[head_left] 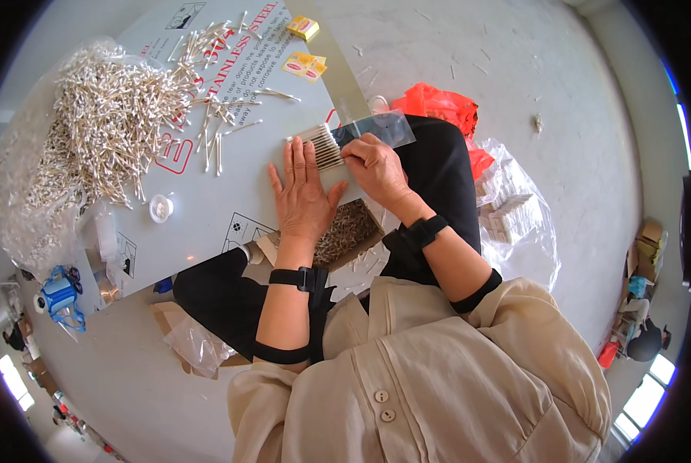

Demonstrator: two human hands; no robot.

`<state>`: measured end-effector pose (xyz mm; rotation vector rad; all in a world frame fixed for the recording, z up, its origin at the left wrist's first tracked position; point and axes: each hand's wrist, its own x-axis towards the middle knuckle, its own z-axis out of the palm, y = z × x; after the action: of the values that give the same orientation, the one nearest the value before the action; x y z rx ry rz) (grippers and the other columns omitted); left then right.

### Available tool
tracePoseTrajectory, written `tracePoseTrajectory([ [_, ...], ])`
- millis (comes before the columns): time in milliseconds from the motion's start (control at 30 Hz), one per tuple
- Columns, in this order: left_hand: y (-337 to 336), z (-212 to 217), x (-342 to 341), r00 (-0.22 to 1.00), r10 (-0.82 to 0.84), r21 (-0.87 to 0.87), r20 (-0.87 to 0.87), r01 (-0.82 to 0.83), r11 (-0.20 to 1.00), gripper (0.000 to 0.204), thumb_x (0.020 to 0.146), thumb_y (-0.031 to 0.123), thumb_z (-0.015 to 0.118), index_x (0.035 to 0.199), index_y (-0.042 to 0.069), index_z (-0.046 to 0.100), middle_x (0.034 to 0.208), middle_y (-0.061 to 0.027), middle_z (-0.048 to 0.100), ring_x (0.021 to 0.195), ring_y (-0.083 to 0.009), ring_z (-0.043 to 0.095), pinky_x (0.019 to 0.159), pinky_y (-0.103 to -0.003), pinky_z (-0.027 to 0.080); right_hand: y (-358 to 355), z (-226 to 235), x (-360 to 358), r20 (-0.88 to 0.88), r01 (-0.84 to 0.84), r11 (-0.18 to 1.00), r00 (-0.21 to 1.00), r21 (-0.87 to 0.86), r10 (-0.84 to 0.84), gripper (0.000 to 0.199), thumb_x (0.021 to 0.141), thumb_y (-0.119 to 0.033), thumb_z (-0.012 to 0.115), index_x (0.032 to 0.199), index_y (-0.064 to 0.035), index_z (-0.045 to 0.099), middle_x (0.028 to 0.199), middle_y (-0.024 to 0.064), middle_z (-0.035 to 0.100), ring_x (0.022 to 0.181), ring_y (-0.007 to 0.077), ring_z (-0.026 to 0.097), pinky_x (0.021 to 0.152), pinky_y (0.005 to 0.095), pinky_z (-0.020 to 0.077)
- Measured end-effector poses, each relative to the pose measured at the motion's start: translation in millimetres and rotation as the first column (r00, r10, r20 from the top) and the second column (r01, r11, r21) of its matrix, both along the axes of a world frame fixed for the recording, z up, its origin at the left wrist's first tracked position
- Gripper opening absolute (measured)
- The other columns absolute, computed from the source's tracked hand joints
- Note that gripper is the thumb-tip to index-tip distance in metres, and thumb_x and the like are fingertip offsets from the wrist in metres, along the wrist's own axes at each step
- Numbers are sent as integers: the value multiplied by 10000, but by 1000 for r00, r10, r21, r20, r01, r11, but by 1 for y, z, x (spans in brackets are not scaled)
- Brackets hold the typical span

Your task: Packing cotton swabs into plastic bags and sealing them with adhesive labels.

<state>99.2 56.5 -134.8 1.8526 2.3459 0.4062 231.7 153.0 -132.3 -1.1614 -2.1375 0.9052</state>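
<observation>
A neat row of cotton swabs [324, 147] lies side by side near the table's right edge. My left hand [303, 197] rests flat on the tabletop, fingers stretched out, their tips at the left end of the row. At the row's other end, my right hand [376, 170] is closed in a pinch; what its fingertips hold is hidden. Just beyond it a clear plastic bag [388, 127] lies flat, partly over the table's edge and my leg.
A big heap of loose cotton swabs [114, 116] spills from a clear bag at left. A small white tub [160, 208], yellow packets [305, 65] and a yellow box [303, 28] sit on the table [199, 220]. Below is an open carton [351, 231]; red bags [438, 108] lie right.
</observation>
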Motion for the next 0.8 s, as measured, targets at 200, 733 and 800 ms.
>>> tracePoseTrajectory([
  [200, 0, 0, 0, 1000, 2, -9, -4, -2, 1000, 897, 857, 529, 607, 1502, 26, 240, 1587, -147, 205, 1484, -289, 149, 1177, -552, 87, 0, 0, 0, 22, -2, 1000, 1000, 21, 1, 90, 830, -138, 599, 833, -118, 687, 836, 74, 607, 785, 308, 638, 674, 423, 513],
  [733, 1, 1, 0, 1000, 2, -14, -12, -2, 1000, 881, 870, 529, 593, 1501, 23, 243, 1587, -148, 206, 1484, -286, 147, 1182, -542, 73, 1, 1, 4, 18, -57, 998, 998, 14, 57, 84, 797, -57, 629, 862, -69, 681, 833, 106, 600, 788, 314, 626, 685, 383, 503],
  [800, 0, 1, 0, 1000, 2, -18, -2, -2, 1000, 877, 872, 528, 590, 1499, 22, 244, 1587, -147, 206, 1485, -286, 146, 1182, -543, 72, 0, 2, 3, 15, -67, 998, 998, 21, 67, 93, 795, -59, 631, 874, -67, 679, 839, 108, 601, 789, 315, 627, 684, 383, 503],
])
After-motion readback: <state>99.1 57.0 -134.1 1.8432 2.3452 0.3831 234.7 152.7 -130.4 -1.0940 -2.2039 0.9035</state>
